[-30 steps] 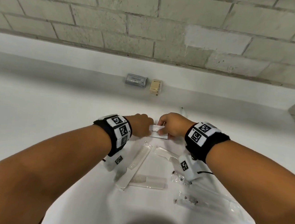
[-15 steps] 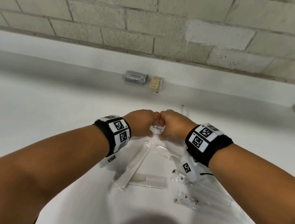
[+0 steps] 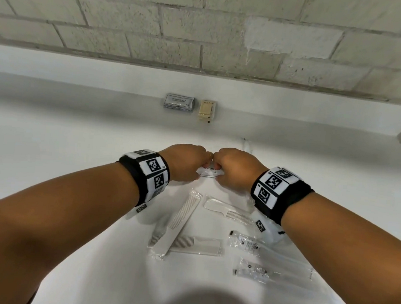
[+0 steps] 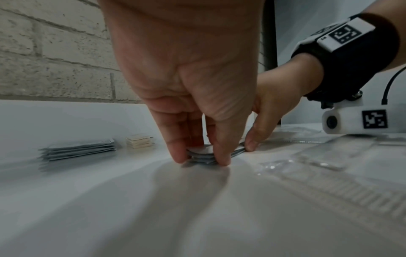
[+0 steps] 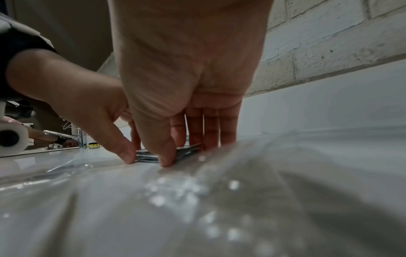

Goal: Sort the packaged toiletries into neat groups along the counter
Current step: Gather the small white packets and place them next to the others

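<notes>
Both the left hand [image 3: 186,162] and the right hand [image 3: 235,170] pinch a small stack of sachets [image 4: 203,156] with curled fingers, squaring it on the tabletop [image 3: 50,138]; next, probably, it joins the finished stacks by the wall [image 3: 179,102]

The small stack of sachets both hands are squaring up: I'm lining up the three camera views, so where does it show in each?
Head: stack of sachets, centre, between the left hand and right hand.
Left wrist: centre, on the counter under the fingertips.
Right wrist: left of centre, between both thumbs.
Shared landmark: the brick wall.
</notes>
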